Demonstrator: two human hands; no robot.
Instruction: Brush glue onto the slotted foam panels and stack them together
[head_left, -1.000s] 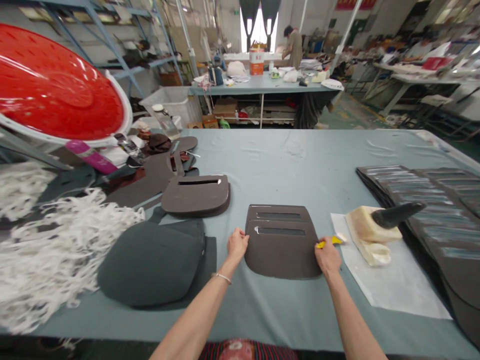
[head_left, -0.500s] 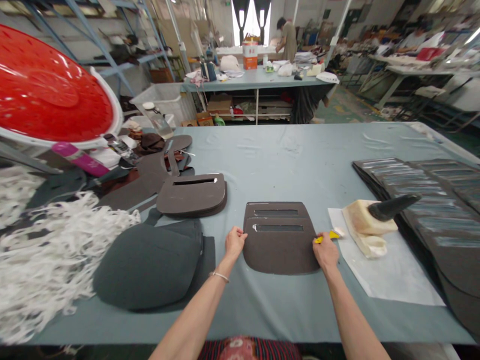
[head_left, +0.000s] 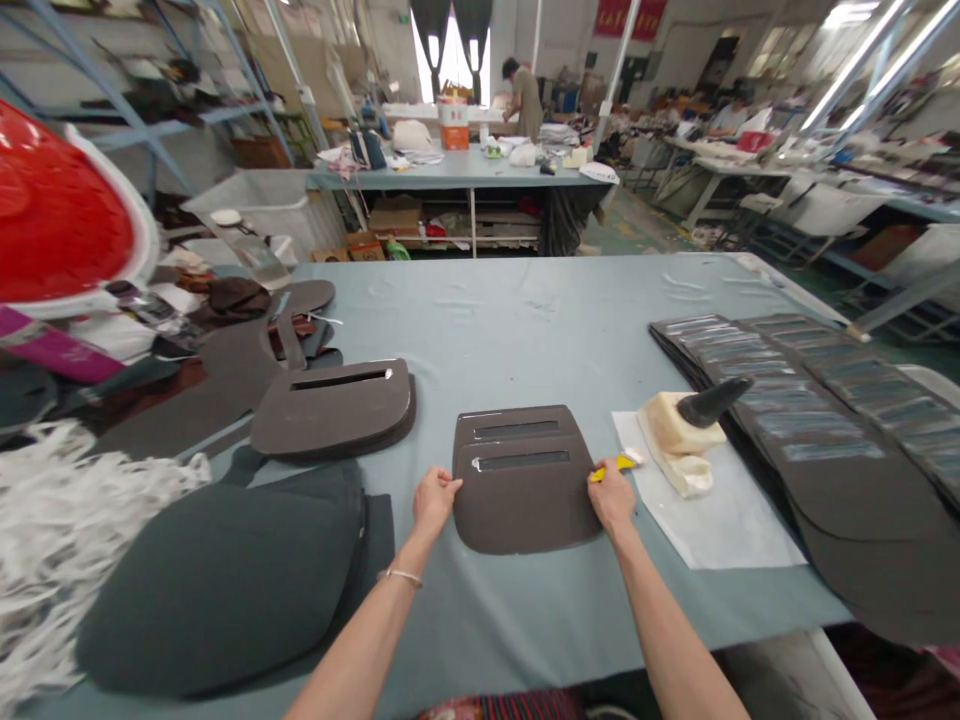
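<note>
A dark brown leather panel (head_left: 525, 495) with a slot lies on top of another like it, in front of me on the grey-blue table (head_left: 555, 310). My left hand (head_left: 433, 498) pinches the panel's left edge, fingers closed on it. My right hand (head_left: 611, 495) rests at the panel's right edge and is closed on a small yellow tool (head_left: 609, 467) that pokes out past the fingers.
A slotted brown stack (head_left: 334, 408) lies to the left, dark grey fabric pieces (head_left: 217, 580) nearer. White strips (head_left: 67, 520) pile far left. A cream block with a black handle (head_left: 686, 425) sits on white paper (head_left: 720, 520). Rows of dark panels (head_left: 825, 420) fill the right. A person stands at a far table.
The view has swung right, so everything has slid left in the picture. Both hands stay at the edges of the brown panel.
</note>
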